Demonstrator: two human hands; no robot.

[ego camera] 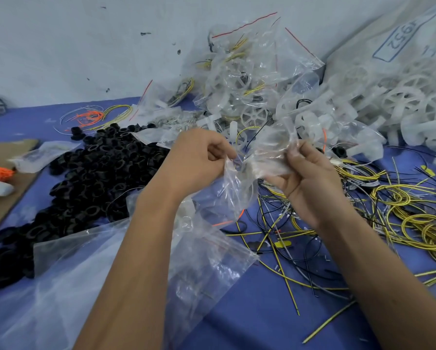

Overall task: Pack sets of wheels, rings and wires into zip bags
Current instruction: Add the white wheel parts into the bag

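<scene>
1. Both hands pinch one clear zip bag [239,170] between them, above the surface [249,311]: left hand [199,157] at one edge, right hand [305,173] at the other.
2. Black rings [98,168] lie left, nearer the left hand.
3. Wires [401,210] and white wheels [401,102] lie right, nearer the right hand.

- Upper right of the frame: a large white plastic sack [388,44] bears the number "1952" inside a blue rectangular outline, seen upside down from the camera's side.
- No other lettering in the frame is legible.
</scene>
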